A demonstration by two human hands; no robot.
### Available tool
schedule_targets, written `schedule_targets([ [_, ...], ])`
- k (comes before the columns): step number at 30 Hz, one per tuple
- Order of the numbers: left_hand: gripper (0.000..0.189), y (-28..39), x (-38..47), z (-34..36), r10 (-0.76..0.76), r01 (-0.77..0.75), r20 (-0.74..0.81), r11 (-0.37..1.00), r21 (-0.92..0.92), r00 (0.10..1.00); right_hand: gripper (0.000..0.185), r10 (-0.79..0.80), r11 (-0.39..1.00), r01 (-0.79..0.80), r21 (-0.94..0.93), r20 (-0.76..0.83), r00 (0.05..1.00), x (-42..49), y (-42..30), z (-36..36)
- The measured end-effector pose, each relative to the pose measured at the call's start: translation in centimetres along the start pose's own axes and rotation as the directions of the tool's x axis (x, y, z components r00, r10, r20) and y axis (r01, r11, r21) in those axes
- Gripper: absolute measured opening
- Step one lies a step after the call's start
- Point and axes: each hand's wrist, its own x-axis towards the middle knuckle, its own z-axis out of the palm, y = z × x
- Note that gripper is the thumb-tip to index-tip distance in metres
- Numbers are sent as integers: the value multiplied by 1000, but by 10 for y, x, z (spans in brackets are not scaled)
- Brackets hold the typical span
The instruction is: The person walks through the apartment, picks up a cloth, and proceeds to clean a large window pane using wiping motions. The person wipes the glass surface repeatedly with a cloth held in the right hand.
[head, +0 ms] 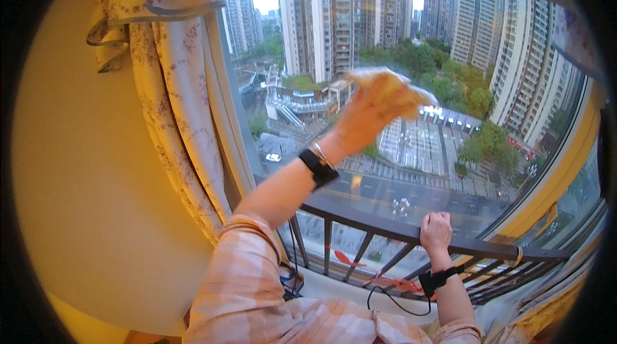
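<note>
My left hand (373, 107) is raised in front of the window glass (409, 175), with a pale cloth (422, 96) under its fingers. Hand and cloth are blurred, and the palm side is hidden from me. A black band (318, 169) and a thin bracelet circle that wrist. Lower down to the right, my right hand (436, 232) is closed over the dark top rail (356, 218) of a guard railing. Another black strap (436, 280) is around the right wrist, with a black cable (400, 311) near it.
A flowered curtain (178, 117) hangs beside the left wall (87, 175). Red ribbon-like pieces (347, 258) are at the railing bars, above a white sill (332, 290). Dark cords (291, 281) lie at the sill's left. More curtain fabric (535, 312) gathers at lower right. Outside stand tall buildings (332, 16).
</note>
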Motion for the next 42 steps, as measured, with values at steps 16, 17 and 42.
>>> schedule_targets([
  [16,72,62,-73,21,-171,172,47,985,-19,984,27,28,999,-28,16,14,1000,2,-9,-5],
  [17,70,67,-79,27,-249,253,113,967,-21,962,27,32,999,-32,11,20,999,2,-9,-5],
  [42,64,9,-170,2,-774,719,82,617,319,628,30,15,999,-17,28,58,998,2,-11,-7],
])
